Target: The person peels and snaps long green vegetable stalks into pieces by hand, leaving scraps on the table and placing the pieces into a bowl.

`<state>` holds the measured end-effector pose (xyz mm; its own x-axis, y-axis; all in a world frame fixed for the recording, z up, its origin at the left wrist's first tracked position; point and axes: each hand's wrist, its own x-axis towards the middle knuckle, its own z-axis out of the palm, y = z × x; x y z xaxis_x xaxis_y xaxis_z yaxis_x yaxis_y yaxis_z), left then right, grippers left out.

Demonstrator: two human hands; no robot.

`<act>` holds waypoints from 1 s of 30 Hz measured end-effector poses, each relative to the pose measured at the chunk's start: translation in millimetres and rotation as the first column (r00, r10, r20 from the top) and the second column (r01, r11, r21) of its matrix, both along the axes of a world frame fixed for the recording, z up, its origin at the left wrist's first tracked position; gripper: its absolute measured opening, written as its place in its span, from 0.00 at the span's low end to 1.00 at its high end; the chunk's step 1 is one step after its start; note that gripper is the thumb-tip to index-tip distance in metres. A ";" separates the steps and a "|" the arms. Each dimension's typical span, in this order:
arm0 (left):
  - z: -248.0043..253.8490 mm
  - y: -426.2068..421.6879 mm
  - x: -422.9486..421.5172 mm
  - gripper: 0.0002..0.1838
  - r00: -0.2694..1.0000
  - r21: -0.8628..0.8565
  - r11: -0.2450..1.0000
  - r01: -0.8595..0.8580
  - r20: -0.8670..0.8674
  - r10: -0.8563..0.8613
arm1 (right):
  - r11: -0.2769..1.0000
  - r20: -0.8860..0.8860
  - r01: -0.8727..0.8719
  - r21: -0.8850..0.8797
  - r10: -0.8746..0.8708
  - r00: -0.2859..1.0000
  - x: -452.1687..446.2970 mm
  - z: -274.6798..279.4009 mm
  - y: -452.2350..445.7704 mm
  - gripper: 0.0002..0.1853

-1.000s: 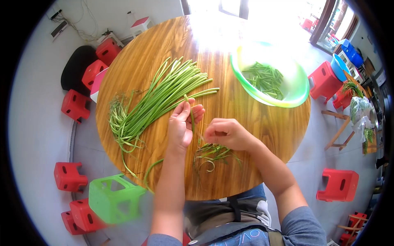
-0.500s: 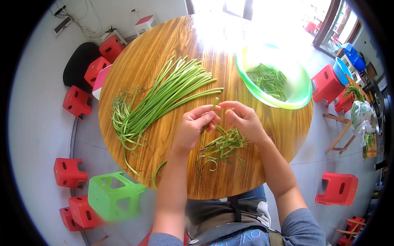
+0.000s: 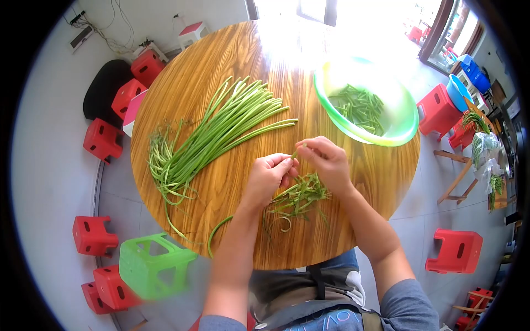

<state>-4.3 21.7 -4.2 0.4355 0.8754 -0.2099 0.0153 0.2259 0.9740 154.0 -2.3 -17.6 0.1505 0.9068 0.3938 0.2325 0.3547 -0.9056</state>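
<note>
Over the near middle of the table, my left hand (image 3: 269, 175) is closed around a green garlic scape (image 3: 294, 156). A green curved length near my left forearm looks like its tail. My right hand (image 3: 326, 160) pinches at the scape's upper end, its fingertips just right of the left thumb. Below both hands lies a small heap of thin green trimmings (image 3: 302, 197). To the left spreads a large bundle of garlic scapes (image 3: 234, 124), its curly tips toward me. Cut green pieces (image 3: 361, 110) lie in a pale green basin (image 3: 411, 124) at the far right.
The round wooden table (image 3: 182, 105) fills the middle. Around it stand a green stool (image 3: 157, 265) at near left and several red stools, one red stool (image 3: 455, 251) at near right. On the right, a side stand holds bagged greens (image 3: 486, 151) beside a blue basin (image 3: 460, 91).
My right hand has moved slightly left and closed its fingers at the scape's end. My left hand has shifted a little right and turned. The view has drifted slightly.
</note>
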 end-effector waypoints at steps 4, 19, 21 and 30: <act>-2.5 -2.4 0.6 0.09 0.997 0.032 0.997 -0.063 0.043 0.062 | 0.916 0.353 -0.062 0.396 -0.090 0.931 -14.2 4.4 -8.7 0.09; -2.5 -5.1 3.5 0.09 0.999 0.013 1.000 -0.022 0.031 0.022 | 0.945 0.428 0.008 0.328 -0.156 0.890 -7.6 -2.6 -0.3 0.06; -1.2 -3.8 0.5 0.10 0.994 -0.026 1.000 -0.012 0.107 0.015 | 0.953 0.457 0.008 0.302 -0.152 0.876 -5.5 -2.0 1.1 0.06; -1.9 4.4 -11.4 0.12 0.915 -0.099 0.993 -0.060 0.393 0.094 | 0.932 -0.688 -0.289 -0.218 0.063 0.723 4.3 7.8 3.9 0.11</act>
<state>-15.7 26.1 -6.1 0.4301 0.8965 -0.1069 -0.3892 0.2909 0.8740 158.3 1.6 -9.8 0.0942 0.9951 -0.0292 -0.5027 0.0223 -0.8642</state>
